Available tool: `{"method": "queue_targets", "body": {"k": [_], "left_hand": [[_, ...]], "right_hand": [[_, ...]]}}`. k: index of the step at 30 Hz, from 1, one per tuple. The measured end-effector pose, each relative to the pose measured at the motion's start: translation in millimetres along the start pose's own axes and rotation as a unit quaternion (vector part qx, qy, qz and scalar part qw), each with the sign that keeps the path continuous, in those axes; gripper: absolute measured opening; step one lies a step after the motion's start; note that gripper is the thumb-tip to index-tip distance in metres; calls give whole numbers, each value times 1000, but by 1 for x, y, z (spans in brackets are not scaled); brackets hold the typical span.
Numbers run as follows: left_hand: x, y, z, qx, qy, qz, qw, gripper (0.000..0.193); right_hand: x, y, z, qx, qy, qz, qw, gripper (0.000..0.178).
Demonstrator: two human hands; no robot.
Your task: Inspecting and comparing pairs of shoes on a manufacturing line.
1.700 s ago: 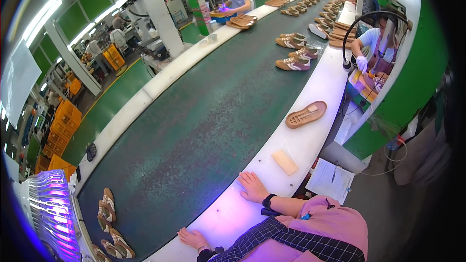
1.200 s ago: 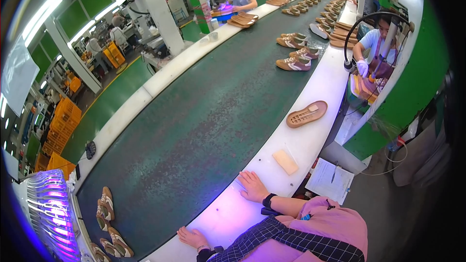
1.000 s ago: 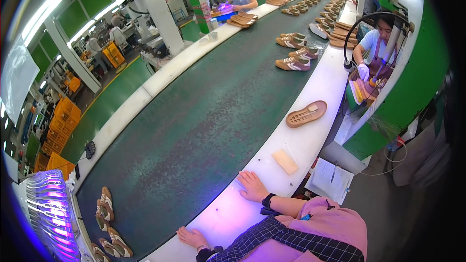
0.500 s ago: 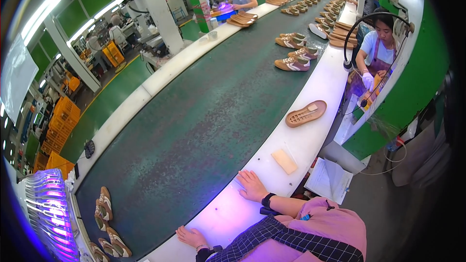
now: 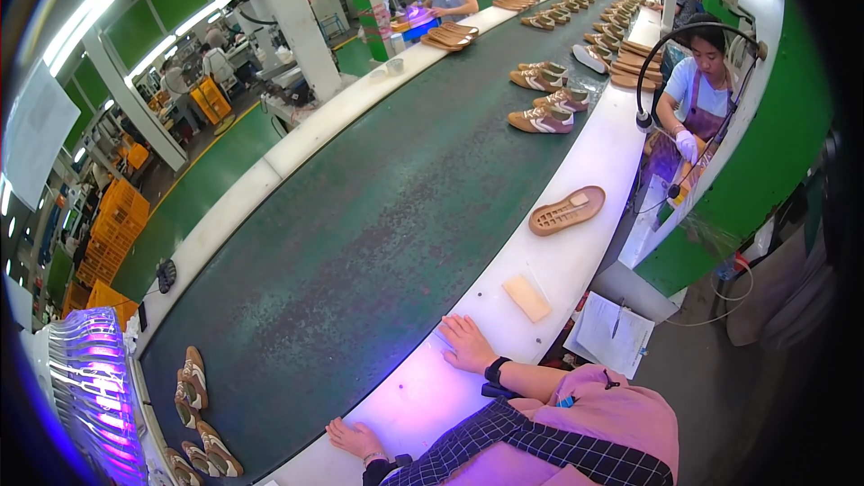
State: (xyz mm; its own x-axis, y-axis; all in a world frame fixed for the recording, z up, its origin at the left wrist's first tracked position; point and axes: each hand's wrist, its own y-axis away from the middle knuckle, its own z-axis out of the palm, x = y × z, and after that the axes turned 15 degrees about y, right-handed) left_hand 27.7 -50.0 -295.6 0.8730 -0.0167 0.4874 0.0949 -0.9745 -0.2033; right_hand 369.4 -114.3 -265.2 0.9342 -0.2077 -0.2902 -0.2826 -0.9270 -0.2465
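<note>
My left hand (image 5: 356,441) lies with its fingers stretched out on the white ledge (image 5: 402,400) beside the green conveyor belt, and nothing is in it. Farther along the same ledge rests my right hand (image 5: 466,344), palm down and fingers apart, also holding nothing. Just beyond the right hand sits a flat cream-coloured rectangular pad (image 5: 526,298). Past that pad a brown shoe sole (image 5: 567,211) lies with its hollow inner side up and a small pale piece in it. Purple light falls on the ledge between my hands.
Brown and white sneakers (image 5: 542,119) stand on the belt (image 5: 360,216) ahead, several more behind them. Others (image 5: 192,387) sit at its near left end, beside a purple-lit machine with clear strips (image 5: 90,387). Stacked soles (image 5: 634,67) line the ledge near a gloved co-worker (image 5: 702,94) at right.
My hands, the pad and the sole stay where they were. The co-worker at right has shifted the gloved hand slightly, and the shoes on the belt show hardly any movement.
</note>
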Motion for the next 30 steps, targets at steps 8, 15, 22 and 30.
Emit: {"method": "queue_targets", "body": {"k": [8,15,22,30], "left_hand": [[8,0,-2,-7,11,-5,1000,46],[-1,-1,2,-9,0,-14,1000,47],[8,2,-7,-7,20,-8,1000,45],[3,4,-2,18,17,12,1000,45]], "right_hand": [[3,0,2,0,4,2,1000,54],[1,0,7,2,18,-11,1000,54],[2,0,4,-9,22,-13,1000,55],[4,-4,5,-12,10,-8,1000,56]]}}
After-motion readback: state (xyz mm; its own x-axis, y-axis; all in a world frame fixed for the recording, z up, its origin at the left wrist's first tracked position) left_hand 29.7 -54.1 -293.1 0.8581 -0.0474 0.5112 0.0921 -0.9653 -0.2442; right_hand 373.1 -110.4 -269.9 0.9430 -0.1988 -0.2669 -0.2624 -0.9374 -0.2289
